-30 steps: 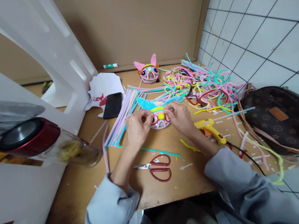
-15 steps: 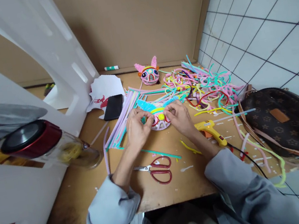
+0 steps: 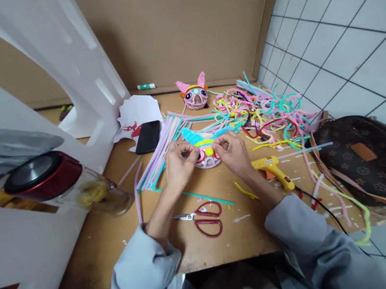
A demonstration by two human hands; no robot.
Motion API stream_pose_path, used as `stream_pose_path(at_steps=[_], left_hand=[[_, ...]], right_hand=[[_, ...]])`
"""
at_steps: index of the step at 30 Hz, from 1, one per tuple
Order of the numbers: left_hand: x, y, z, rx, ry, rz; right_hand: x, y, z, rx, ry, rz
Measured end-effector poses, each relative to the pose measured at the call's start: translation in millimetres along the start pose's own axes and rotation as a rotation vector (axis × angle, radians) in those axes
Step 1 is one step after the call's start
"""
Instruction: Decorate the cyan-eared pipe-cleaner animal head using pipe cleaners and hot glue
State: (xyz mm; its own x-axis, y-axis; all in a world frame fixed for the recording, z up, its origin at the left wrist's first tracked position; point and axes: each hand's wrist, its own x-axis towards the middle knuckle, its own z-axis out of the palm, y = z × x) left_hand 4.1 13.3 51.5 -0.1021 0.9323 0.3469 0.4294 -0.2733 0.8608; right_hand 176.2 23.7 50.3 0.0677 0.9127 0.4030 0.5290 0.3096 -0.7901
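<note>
A small pipe-cleaner craft head [image 3: 206, 148] with blue, yellow and pink parts lies on the wooden board [image 3: 127, 236]. My left hand [image 3: 178, 165] pinches its left side with curled fingers. My right hand [image 3: 232, 152] grips its right side the same way. A finished pink pipe-cleaner head [image 3: 194, 93] with two ears stands further back. Red-handled scissors [image 3: 202, 216] lie just in front of my wrists. A yellow glue gun [image 3: 272, 170] rests to the right of my right hand, its black cord running toward me.
A tangle of coloured pipe cleaners [image 3: 261, 110] fills the back right, and straight ones [image 3: 157, 155] fan out at the left. A black phone [image 3: 147, 137] lies on white paper. A jar with a red lid [image 3: 58, 185] is at the left, a brown bag [image 3: 370, 158] at the right.
Both hands stay on the craft head with only slight finger shifts. The view has drifted a little, nothing else has moved.
</note>
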Motion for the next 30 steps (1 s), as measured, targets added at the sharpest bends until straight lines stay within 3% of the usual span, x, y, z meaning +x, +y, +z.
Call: stream_pose_path(at_steps=[13, 19, 24, 30], left_hand=[[2, -10, 1.1, -0.134, 0.023, -0.094], [3, -15, 5.3, -0.349, -0.02, -0.284], [3, -9, 5.8, -0.55, 0.041, -0.393], [4, -12, 6.3, -0.526, 0.051, -0.434]], right_hand=[[-2, -1, -3, 0.095, -0.007, 0.045], [-1, 1, -2, 0.163, -0.04, 0.106], [-1, 3, 0, 0.267, -0.02, 0.176], [-3, 0, -3, 0.362, -0.044, 0.233]])
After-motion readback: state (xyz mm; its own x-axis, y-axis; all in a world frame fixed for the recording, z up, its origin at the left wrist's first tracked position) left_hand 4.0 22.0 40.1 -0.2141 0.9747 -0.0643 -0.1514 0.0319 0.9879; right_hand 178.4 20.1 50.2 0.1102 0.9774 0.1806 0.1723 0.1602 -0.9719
